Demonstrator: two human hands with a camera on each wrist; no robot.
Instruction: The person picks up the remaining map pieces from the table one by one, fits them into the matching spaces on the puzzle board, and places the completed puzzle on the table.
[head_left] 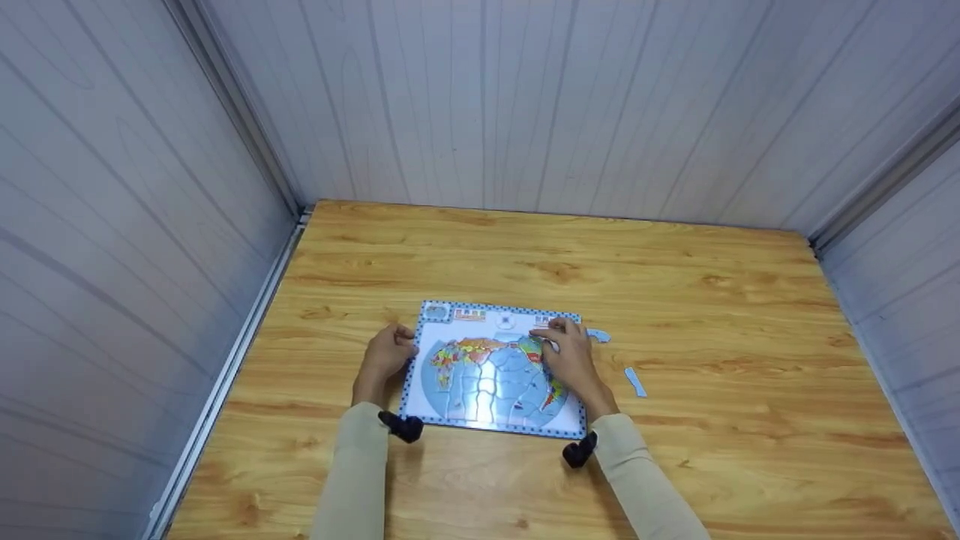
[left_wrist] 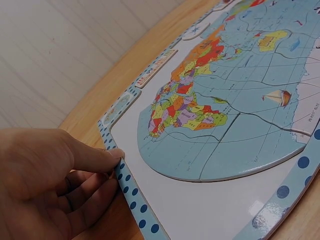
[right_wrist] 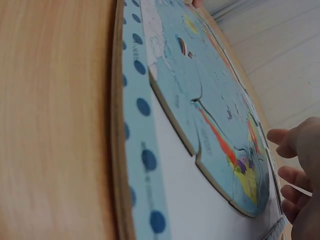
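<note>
A world map jigsaw puzzle (head_left: 480, 390) lies flat on the table, its oval of pieces set in a white board with a blue dotted border. My left hand (head_left: 388, 352) is at the board's left edge; in the left wrist view its thumb (left_wrist: 112, 159) rests on the dotted border (left_wrist: 134, 200) with the other fingers curled beside and below the edge. Over the upper right of the map is my right hand (head_left: 570, 356), fingers spread and slightly bent. The right wrist view shows these fingers (right_wrist: 295, 175) near the map's far edge, with no piece visible between them.
Two loose light-blue puzzle pieces lie on the wooden table (head_left: 720, 315) right of the board: one piece (head_left: 598, 335) near its upper right corner, another narrow piece (head_left: 635, 382) further right. Pale panel walls (head_left: 480, 105) stand behind and at both sides.
</note>
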